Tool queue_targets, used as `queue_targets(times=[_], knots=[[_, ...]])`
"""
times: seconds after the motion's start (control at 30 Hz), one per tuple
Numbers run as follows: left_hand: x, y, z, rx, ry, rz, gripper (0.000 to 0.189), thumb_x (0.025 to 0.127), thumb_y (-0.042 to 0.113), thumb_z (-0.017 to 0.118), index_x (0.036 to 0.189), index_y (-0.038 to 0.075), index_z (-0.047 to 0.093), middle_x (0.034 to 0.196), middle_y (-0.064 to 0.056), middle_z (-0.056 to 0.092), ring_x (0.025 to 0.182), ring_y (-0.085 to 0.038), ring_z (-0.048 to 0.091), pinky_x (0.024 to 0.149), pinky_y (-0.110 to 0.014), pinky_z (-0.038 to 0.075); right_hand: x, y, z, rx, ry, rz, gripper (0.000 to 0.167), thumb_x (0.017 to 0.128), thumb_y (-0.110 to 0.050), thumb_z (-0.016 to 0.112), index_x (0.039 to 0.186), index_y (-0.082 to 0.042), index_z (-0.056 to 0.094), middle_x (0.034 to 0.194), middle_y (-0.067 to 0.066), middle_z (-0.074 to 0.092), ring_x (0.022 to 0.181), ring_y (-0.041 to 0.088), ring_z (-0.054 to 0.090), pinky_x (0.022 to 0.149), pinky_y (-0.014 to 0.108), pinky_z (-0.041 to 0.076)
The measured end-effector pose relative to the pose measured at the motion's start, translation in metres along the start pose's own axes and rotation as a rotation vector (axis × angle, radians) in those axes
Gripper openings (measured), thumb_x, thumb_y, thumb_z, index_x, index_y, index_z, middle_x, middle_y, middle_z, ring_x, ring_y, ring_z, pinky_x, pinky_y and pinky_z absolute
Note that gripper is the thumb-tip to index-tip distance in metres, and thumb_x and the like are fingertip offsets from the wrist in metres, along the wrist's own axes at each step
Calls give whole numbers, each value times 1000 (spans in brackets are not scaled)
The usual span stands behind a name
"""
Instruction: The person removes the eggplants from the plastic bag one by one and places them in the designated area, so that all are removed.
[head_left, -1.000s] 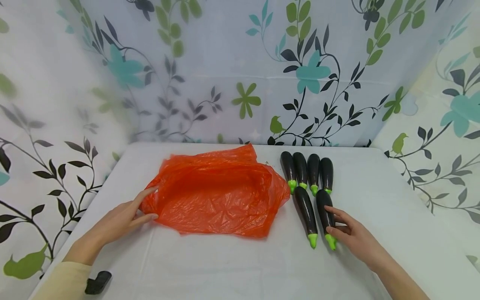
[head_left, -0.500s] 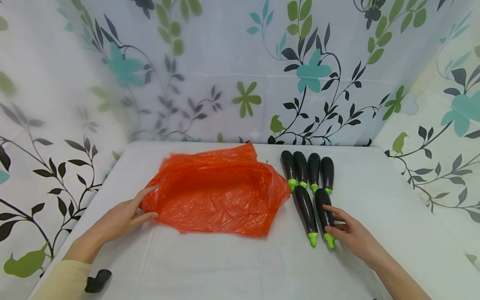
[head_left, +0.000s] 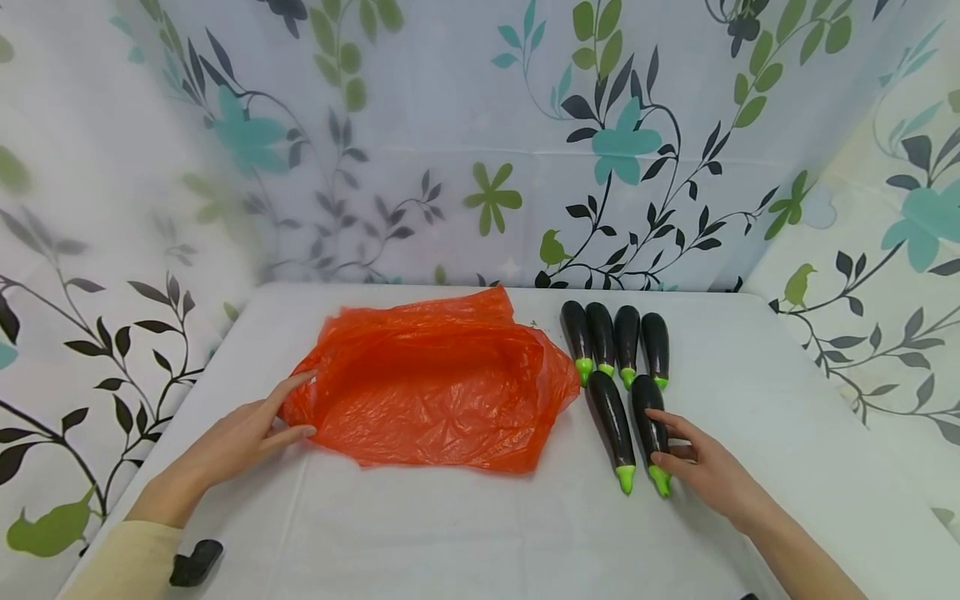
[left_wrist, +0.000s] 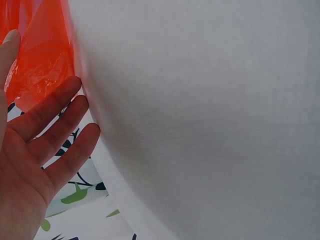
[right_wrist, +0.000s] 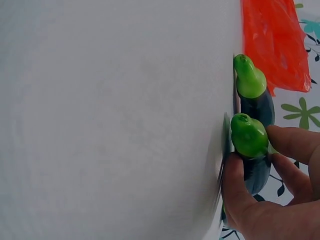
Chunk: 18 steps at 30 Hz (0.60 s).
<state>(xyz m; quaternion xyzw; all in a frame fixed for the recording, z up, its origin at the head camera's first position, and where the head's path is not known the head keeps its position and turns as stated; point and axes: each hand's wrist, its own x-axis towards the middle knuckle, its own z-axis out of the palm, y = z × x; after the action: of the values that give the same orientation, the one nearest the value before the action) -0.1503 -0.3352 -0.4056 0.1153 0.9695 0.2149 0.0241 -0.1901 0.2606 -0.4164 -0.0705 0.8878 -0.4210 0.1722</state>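
An orange-red plastic bag (head_left: 427, 417) lies spread on the white-covered table, its mouth facing the near side. At its left end is my left hand (head_left: 236, 437), fingers loosely extended against the plastic; in the left wrist view the fingers (left_wrist: 65, 155) are apart. Several dark eggplants with bright green stems lie right of the bag. My right hand (head_left: 708, 475) holds the near right eggplant (head_left: 647, 412) close to its stem, thumb on one side and fingers on the other. Beside it lies another eggplant (head_left: 611, 417). In the right wrist view the held eggplant's green stem (right_wrist: 250, 137) faces the camera.
A back row of eggplants (head_left: 602, 333) touches the stem and body ends of the near pair. A small black object (head_left: 197, 563) sits by the left forearm. Leaf-patterned cloth (head_left: 420, 150) hangs behind and at both sides of the white table (head_left: 465, 533).
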Motion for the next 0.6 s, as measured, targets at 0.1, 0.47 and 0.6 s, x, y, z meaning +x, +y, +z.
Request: queue_targets(times=[0.1,0.47,0.6], knots=[[0,-1,0,4,2,-3,78,90,41,69,150,22,24,72,5,50,64,-8,48,60,-29,41,1,1,-1,4,2,-2,63,97,-26,62,152,-17,32,143,28,38,123,44,50,90,58,45],[-1,0,1,9,13,10,77,90,40,70,150,21,25,71,6,50,63,-6,48,60,-30,42,-2,0,-8,-7,74,-41,63,97,-36,60,151,-16,35,144,26,42,125,42,51,91,57,45],[-1,0,1,5,18,21,78,90,40,70,151,20,25,72,6,50,64,-5,47,61,-30,42,-2,-2,-9,13,89,-32,64,98,-42,57,152,-15,34,144,27,41,126,43,50,93,58,44]])
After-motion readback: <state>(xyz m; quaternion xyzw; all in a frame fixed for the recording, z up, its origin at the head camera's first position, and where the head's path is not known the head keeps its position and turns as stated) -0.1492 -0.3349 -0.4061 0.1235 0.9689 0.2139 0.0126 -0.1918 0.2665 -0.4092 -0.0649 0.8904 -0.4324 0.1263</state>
